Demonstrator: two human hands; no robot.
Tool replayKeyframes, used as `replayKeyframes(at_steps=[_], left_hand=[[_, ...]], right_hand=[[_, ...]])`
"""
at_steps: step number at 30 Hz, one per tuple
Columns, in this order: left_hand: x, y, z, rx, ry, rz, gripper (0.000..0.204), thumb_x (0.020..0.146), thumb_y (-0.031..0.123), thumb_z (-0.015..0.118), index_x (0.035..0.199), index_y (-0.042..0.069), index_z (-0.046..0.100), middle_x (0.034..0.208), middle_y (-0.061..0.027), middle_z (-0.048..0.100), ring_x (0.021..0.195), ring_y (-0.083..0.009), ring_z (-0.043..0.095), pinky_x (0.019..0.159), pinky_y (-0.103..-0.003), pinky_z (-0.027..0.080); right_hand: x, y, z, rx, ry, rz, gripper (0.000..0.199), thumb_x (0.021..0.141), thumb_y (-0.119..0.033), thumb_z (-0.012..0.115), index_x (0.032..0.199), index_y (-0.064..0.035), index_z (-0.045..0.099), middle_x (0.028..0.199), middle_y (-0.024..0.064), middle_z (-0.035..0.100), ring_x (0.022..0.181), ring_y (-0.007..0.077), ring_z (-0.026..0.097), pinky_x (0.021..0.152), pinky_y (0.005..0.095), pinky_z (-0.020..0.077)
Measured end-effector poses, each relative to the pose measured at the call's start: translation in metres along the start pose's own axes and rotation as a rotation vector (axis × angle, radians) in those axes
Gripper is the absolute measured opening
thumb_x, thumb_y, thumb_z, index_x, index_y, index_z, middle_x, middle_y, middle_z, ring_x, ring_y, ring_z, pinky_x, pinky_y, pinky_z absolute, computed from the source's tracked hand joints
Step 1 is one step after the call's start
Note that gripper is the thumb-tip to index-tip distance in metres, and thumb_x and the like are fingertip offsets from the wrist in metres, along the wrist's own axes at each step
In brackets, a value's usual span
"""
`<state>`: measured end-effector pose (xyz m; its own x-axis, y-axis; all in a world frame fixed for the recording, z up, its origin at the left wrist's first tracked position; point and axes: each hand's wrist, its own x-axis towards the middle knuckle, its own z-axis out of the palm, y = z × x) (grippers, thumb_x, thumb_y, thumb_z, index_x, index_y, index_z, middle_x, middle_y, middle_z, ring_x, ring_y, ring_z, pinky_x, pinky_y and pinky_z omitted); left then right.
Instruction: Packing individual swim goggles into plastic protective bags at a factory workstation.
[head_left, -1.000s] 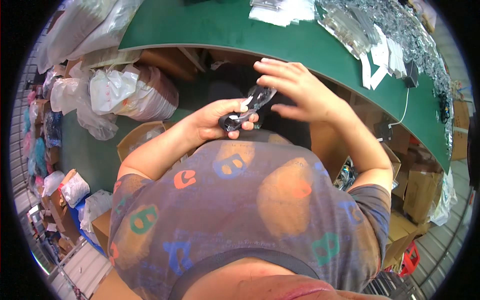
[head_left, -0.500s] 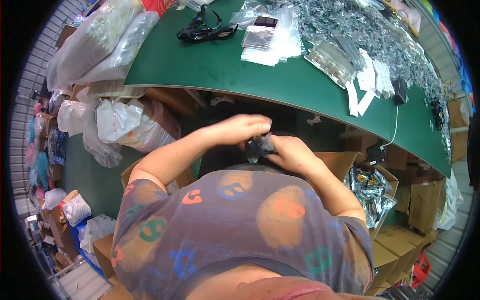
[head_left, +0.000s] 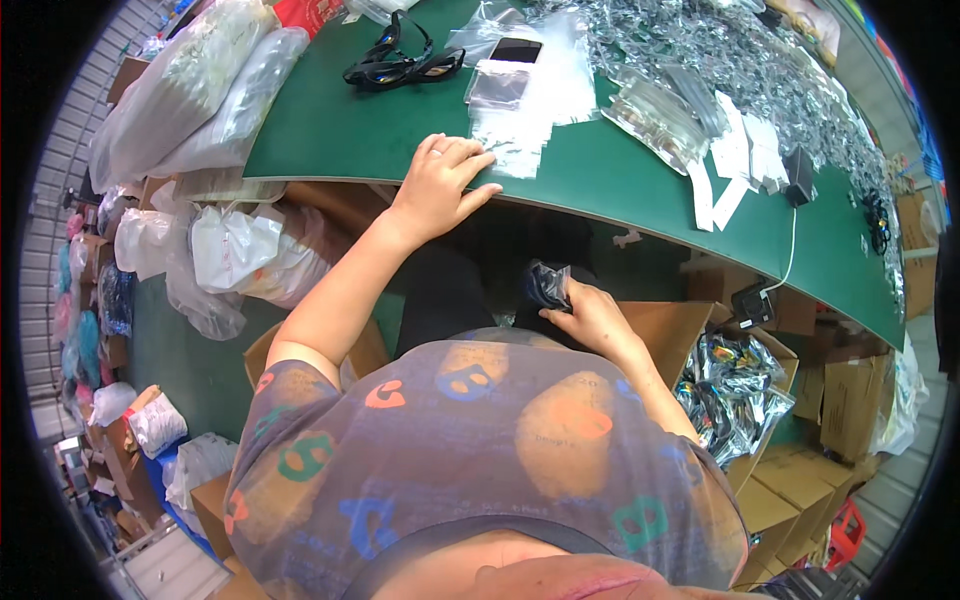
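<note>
My left hand (head_left: 440, 188) lies over the near edge of the green table, its fingers stretched out and thumb apart. Its fingertips reach the near corner of several clear plastic bags (head_left: 508, 150); whether they press on a bag is hard to tell. On the bags lies a small dark-screened rectangular device (head_left: 516, 50). Below the table edge, above my lap, my right hand (head_left: 592, 315) is closed round a dark bundle in a clear plastic bag (head_left: 547, 285). What is inside the bag cannot be made out.
Black goggle-like glasses (head_left: 404, 62) rest on the table (head_left: 330, 130). A heap of small clear-wrapped pieces (head_left: 720, 80) covers its far right, near white card strips (head_left: 735, 150) and a black adapter (head_left: 798, 178). A carton (head_left: 735, 375) of bagged items stands at my right.
My left hand has left the bundle and moved up and left onto the table edge. The near clear bags reach closer to me. My right hand keeps the bundle, slightly further right.
</note>
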<state>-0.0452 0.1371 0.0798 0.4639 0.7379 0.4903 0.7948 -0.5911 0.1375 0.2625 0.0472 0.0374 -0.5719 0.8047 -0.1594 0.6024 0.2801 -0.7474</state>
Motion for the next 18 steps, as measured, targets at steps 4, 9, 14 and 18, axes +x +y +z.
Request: replayKeyframes(at_steps=[4, 9, 14, 18], left_hand=[[-0.010, 0.010, -0.004, 0.020, 0.127, 0.037, 0.025, 0.084, 0.020, 0.079, 0.104, 0.009, 0.070, 0.110, -0.0031, 0.065, 0.109, -0.0249, 0.061, 0.107, -0.047, 0.040], [-0.022, 0.011, -0.009, -0.073, 0.182, 0.095, 0.020, 0.081, 0.008, 0.079, 0.093, 0.009, 0.063, 0.099, -0.0020, 0.066, 0.096, -0.0229, 0.064, 0.096, -0.043, 0.045], [-0.038, 0.023, -0.012, -0.243, 0.263, -0.028, 0.018, 0.080, 0.002, 0.077, 0.088, 0.009, 0.062, 0.092, -0.0037, 0.067, 0.088, -0.0251, 0.065, 0.083, -0.038, 0.050], [-0.049, 0.033, -0.013, -0.321, 0.260, -0.125, 0.013, 0.084, 0.000, 0.076, 0.089, 0.004, 0.066, 0.089, -0.0074, 0.068, 0.084, -0.0269, 0.065, 0.076, -0.037, 0.052]], right_hand=[[0.008, -0.003, 0.004, -0.044, -0.039, -0.054, 0.038, 0.085, -0.024, 0.077, 0.112, -0.0015, 0.062, 0.102, 0.0228, 0.071, 0.102, 0.0428, 0.067, 0.087, 0.0503, 0.0520], [0.010, -0.007, 0.013, 0.012, -0.019, -0.098, 0.036, 0.084, -0.021, 0.081, 0.109, -0.0023, 0.062, 0.100, 0.0218, 0.070, 0.098, 0.0443, 0.066, 0.082, 0.0487, 0.0525], [0.003, -0.004, 0.012, -0.014, -0.020, -0.023, 0.037, 0.084, -0.023, 0.081, 0.109, -0.0026, 0.062, 0.099, 0.0227, 0.070, 0.098, 0.0444, 0.066, 0.082, 0.0487, 0.0527], [0.002, -0.007, 0.008, -0.031, -0.048, 0.011, 0.038, 0.085, -0.025, 0.079, 0.111, -0.0032, 0.062, 0.103, 0.0231, 0.071, 0.103, 0.0434, 0.066, 0.088, 0.0498, 0.0527]])
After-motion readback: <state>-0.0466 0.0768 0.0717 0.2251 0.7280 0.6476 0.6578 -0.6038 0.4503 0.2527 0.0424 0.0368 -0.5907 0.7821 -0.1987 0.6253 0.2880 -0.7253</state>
